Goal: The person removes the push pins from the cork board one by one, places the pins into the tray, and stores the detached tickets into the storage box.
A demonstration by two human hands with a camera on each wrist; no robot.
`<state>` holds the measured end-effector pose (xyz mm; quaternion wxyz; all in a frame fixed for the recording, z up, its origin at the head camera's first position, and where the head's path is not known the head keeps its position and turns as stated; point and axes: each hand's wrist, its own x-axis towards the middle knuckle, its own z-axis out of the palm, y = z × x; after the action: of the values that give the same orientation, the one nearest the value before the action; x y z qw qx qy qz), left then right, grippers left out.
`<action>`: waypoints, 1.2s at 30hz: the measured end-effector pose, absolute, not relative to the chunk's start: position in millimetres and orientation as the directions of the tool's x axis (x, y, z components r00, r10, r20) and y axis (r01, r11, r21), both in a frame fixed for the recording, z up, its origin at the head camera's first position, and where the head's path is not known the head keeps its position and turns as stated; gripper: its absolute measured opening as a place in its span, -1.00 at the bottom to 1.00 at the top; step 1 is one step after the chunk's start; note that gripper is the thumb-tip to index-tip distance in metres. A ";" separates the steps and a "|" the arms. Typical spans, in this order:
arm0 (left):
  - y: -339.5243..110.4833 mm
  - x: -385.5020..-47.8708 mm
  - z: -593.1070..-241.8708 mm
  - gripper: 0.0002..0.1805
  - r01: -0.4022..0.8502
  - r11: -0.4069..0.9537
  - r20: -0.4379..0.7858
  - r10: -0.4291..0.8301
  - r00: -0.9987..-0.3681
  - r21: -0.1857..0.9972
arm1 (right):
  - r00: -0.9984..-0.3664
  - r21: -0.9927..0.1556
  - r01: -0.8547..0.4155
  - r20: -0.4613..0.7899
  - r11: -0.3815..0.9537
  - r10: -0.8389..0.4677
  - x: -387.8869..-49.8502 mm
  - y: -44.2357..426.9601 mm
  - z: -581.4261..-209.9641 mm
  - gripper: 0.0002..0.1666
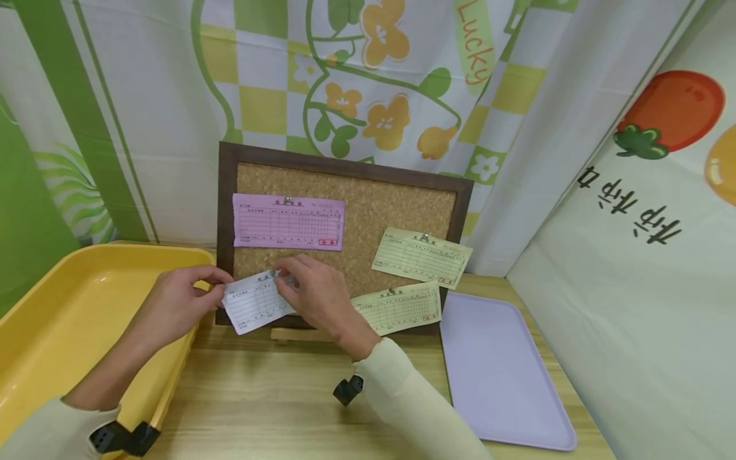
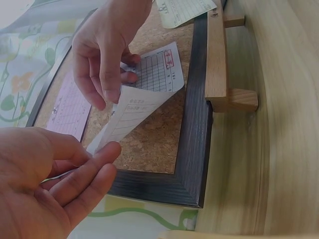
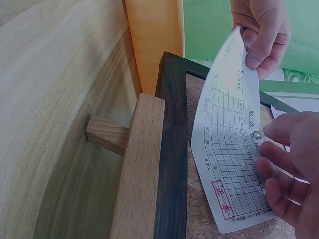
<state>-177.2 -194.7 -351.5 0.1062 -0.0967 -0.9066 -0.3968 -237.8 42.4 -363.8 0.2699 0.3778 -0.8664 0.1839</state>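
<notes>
White slip: left end held, pin at top edge

The white slip [image 3: 219, 144] is at the lower left of the board [image 1: 397, 204], curved, its left end raised off the cork. The left hand [image 1: 178, 299] pinches that end between thumb and fingers, probably to control the sheet's angle. The pin [image 3: 256, 135] sits at the slip's top edge; whether it is seated in the cork cannot be told. The right hand [image 1: 316, 292] is partly open, fingers loosely bent beside the pin, with no firm grip visible; this likely keeps the pin within reach.

Above is a pink slip [image 1: 287, 225]. To the right, an upper yellow slip [image 1: 422, 257] and a lower yellow slip [image 1: 405, 310] hang tilted; single top pins probably permit the slant. A wooden stand [image 3: 139, 169] supports the board. A yellow tray [image 1: 144, 251] and a purple tray [image 1: 506, 370] flank it, presumably for access.
</notes>
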 end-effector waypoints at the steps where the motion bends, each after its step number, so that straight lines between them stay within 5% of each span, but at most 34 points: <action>1: -194.6 -176.5 -351.4 -0.86 0.256 0.663 0.264 0.091 -0.960 0.704 | -0.565 -0.109 -0.754 0.610 0.648 -0.556 -238.0 42.1 -364.2 -0.78; 36: -186.6 -167.2 -345.4 -0.88 0.283 0.617 0.266 0.123 -0.956 0.734 | -0.524 0.060 -0.667 0.671 0.743 -0.525 -235.0 27.5 -372.7 -0.78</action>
<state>-167.2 -186.6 -345.4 0.0950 -0.1136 -0.8941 -0.4226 -235.0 27.5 -372.7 0.3461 0.3438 -0.8669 0.1025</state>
